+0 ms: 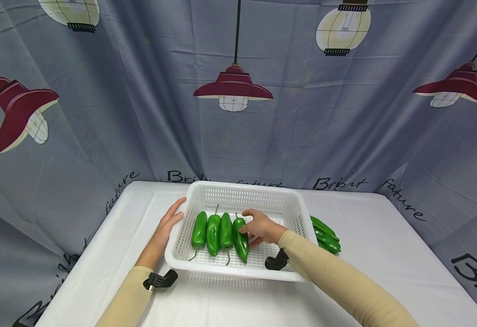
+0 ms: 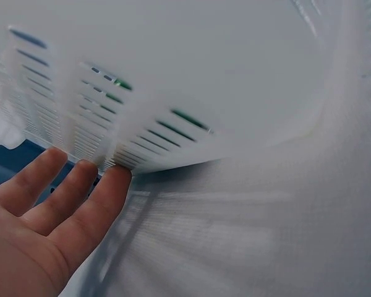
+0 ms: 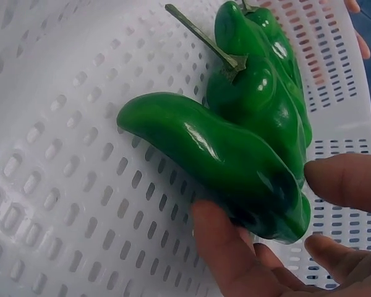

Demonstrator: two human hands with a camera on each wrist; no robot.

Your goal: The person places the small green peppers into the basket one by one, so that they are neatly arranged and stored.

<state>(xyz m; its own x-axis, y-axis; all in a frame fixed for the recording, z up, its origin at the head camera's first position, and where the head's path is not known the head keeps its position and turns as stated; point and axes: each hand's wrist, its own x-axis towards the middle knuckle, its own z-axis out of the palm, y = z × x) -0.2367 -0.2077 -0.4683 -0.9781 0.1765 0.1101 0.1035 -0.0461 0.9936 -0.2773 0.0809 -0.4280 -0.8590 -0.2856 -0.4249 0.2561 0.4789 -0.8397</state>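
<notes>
A white perforated plastic basket [image 1: 238,274] sits on the table with several glossy green peppers [image 1: 213,235] side by side in it. My right hand [image 1: 263,225] reaches into the basket at the rightmost pepper [image 1: 240,240]. Its thumb and fingers are around one end of that pepper [image 3: 204,139], which lies along the perforated floor. The other peppers [image 3: 260,93] lie just beyond it in the right wrist view. My left hand [image 1: 164,234] rests on the basket's left side, its fairly straight fingers [image 2: 93,210] touching the slotted outer wall [image 2: 173,74].
More green peppers [image 1: 326,235] lie on the white-covered table [image 1: 369,263] just right of the basket, partly hidden by its wall. Behind the table hangs a blue-grey curtain [image 1: 287,136] printed with lamps. Dark camera mounts sit on both wrists.
</notes>
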